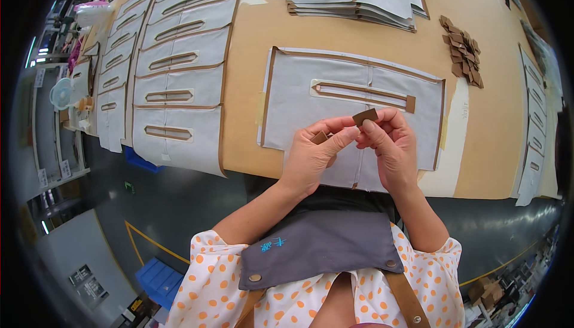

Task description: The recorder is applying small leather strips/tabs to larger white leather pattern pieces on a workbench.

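Over a light grey fabric panel (287, 101) with brown edging, both hands meet at their fingertips. My right hand (394, 149) pinches a small brown tab (365, 116) between thumb and fingers. The fingertips of my left hand (314, 152) reach the tab's near edge. Another small brown piece (320, 138) sits between the left thumb and fingers. Just beyond the hands, the panel has a long slot (365, 94) framed by brown strips. A brown tab (411, 104) lies across the slot's right end, and its left end comes to a point.
A heap of brown tabs (461, 53) lies at the right of the tan table (257, 35). Stacked grey panels (359, 11) stand at the back. Overlapping rows of slotted panels (179, 77) cover the left side, and more panels (534, 125) lie at the far right.
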The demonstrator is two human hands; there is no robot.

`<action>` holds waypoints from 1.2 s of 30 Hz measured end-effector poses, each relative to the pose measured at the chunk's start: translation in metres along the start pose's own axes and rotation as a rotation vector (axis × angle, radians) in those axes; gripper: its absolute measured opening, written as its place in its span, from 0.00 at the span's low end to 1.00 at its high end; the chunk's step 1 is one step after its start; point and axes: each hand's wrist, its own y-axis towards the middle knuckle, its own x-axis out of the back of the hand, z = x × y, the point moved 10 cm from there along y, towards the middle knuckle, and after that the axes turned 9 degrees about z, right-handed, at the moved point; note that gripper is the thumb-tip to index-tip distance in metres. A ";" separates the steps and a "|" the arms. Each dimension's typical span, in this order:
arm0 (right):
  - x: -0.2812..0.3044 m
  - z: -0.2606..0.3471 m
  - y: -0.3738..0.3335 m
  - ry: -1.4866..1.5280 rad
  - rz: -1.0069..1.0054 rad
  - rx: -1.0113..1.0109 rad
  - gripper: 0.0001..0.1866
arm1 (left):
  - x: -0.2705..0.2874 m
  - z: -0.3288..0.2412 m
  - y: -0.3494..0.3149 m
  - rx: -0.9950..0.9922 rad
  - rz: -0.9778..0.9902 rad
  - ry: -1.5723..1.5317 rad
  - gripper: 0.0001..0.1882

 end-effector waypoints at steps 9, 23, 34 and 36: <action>-0.034 0.040 -0.005 -0.690 0.277 0.502 0.11 | 0.008 0.016 -0.012 0.278 0.266 -0.252 0.18; -0.062 0.022 0.016 -1.359 0.306 0.505 0.19 | 0.076 -0.066 0.007 -0.024 -0.084 0.170 0.10; -0.026 -0.010 0.022 -0.327 0.125 0.030 0.10 | 0.034 -0.031 -0.002 0.083 0.039 0.267 0.10; -0.024 -0.006 0.025 -0.415 0.142 0.043 0.08 | 0.033 -0.047 -0.003 -0.142 0.008 0.384 0.07</action>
